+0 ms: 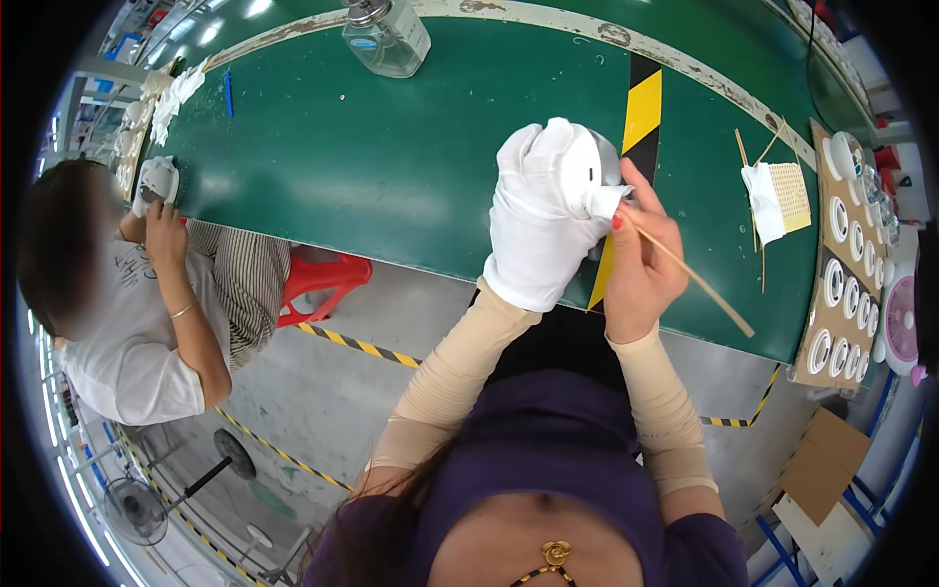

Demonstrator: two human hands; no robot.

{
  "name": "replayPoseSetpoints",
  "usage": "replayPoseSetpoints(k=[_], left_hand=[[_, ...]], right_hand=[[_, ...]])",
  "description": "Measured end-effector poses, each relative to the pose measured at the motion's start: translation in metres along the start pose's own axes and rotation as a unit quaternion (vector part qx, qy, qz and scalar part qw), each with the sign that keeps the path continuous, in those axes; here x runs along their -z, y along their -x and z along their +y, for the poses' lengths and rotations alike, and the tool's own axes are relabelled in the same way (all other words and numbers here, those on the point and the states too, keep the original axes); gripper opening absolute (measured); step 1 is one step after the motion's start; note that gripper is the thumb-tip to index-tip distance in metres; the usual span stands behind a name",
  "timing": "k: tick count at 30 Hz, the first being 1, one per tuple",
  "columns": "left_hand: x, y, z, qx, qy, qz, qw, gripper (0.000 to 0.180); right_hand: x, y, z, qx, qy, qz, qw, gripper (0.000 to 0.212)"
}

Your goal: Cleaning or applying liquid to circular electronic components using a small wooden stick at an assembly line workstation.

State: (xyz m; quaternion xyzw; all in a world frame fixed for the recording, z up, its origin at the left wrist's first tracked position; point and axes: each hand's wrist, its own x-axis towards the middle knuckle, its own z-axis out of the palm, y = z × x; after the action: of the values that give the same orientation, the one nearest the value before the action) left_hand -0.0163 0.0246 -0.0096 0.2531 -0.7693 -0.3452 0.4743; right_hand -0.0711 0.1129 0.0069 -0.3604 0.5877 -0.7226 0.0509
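My left hand (536,235), in a white glove, is closed round a white rounded housing (579,174) with a small dark slot in its face. A grey curved part (608,158) shows at the housing's right side. My bare right hand (648,269) pinches a thin wooden stick (719,301), which slants down to the right. At the stick's upper end a bit of white cloth (606,202) lies against the housing, and my right fingers touch it. The glove and fingers hide much of the housing.
The green table (440,147) carries black-and-yellow tape (643,108). A clear bottle (386,39) stands far back. To the right lie sticks, a white cloth (763,201), a yellow pad (790,196) and a cardboard tray (804,367) of white rings. A co-worker (147,323) sits left near a red stool (328,284).
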Motion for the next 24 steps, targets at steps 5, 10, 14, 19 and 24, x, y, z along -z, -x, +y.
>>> replayPoseSetpoints(k=[5,10,14,19,24], left_hand=[[0.007,-0.003,-0.004,-0.03,-0.009,-0.025,0.999,0.082],[0.007,-0.008,-0.007,-0.064,0.015,-0.053,0.996,0.082],[0.005,-0.007,-0.008,-0.087,-0.009,-0.027,0.996,0.078],[0.006,-0.009,-0.003,-0.068,-0.055,-0.032,0.996,0.075],[0.006,-0.008,-0.004,-0.069,-0.051,-0.029,0.996,0.075]], right_hand=[[0.004,0.01,-0.004,0.042,0.17,-0.016,0.984,0.011],[-0.002,0.002,-0.005,0.059,0.172,0.006,0.983,0.011],[-0.004,0.004,-0.009,0.011,0.197,0.021,0.98,0.01],[-0.005,-0.001,-0.012,-0.001,0.163,0.027,0.986,0.007],[-0.001,0.003,-0.011,-0.02,0.127,0.017,0.991,0.004]])
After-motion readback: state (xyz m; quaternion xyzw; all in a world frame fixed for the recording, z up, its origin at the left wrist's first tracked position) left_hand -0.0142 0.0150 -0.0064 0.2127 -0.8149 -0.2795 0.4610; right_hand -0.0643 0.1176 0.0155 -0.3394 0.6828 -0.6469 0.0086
